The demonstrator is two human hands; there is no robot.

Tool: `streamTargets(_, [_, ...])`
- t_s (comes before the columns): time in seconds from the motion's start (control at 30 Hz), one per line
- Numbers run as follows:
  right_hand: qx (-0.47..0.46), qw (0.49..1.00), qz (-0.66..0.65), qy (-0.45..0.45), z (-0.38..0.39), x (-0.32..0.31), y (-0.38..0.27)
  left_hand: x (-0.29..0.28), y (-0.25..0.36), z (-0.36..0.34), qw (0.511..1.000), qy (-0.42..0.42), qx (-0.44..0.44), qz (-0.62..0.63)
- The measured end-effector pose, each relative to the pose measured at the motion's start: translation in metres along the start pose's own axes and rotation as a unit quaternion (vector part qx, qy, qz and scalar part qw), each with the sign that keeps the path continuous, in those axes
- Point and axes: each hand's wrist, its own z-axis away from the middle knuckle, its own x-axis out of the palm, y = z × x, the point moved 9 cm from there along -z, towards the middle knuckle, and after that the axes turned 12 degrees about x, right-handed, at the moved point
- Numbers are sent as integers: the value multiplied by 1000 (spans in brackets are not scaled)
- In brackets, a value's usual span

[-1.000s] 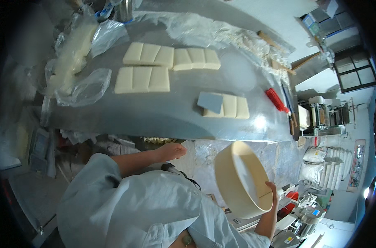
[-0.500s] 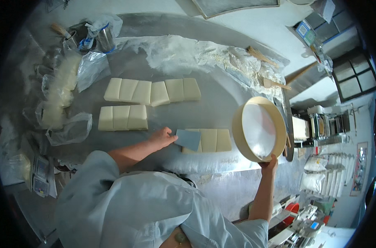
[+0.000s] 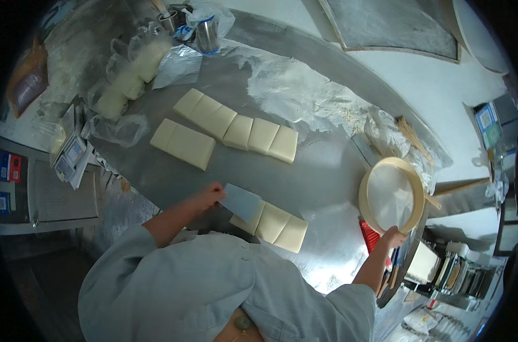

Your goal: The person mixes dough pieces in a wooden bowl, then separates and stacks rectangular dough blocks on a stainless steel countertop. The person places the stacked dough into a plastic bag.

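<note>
My left hand [image 3: 211,195] pinches the edge of a flat grey dough scraper [image 3: 239,202]. The scraper covers the left part of a near block of pale dough [image 3: 274,226] scored into pieces; whether it touches the dough, I cannot tell. At the right side of the table, my right hand [image 3: 394,237] grips the lower rim of a round, pale-rimmed flour sieve [image 3: 390,196], whose pale mesh shows. Farther back lie a three-part dough block [image 3: 182,143] and a longer row of dough pieces [image 3: 236,126].
White flour [image 3: 304,85] is spread along the back of the metal table [image 3: 321,176]. Behind the sieve lie a straw brush [image 3: 414,138] and crumpled plastic. At the back left are plastic bags [image 3: 119,130], a metal canister [image 3: 207,37] and a foil sheet. A red item [image 3: 369,235] lies beside my right hand.
The whole view has turned, so the table now slants down to the right. The sieve has moved away from the near dough toward the table's right end. My left hand keeps the scraper over the dough.
</note>
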Motion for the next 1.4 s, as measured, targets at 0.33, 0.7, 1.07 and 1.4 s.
streamTargets(0.33, [-567,650,-212,-461,369,37,-230,-1,95,-42,985,39,140,-89])
streamTargets(0.7, [-517,665,89,-532,453,101,-204,123,59,-120,962,-4,-98,255])
streamTargets(1.07, [-197,778,45,-595,416,75,-98,112,36,-137,996,73,-58,2])
streamTargets(1.4, [63,422,-310,-850,422,9,-89,146,189,-87,909,-90,345,-215])
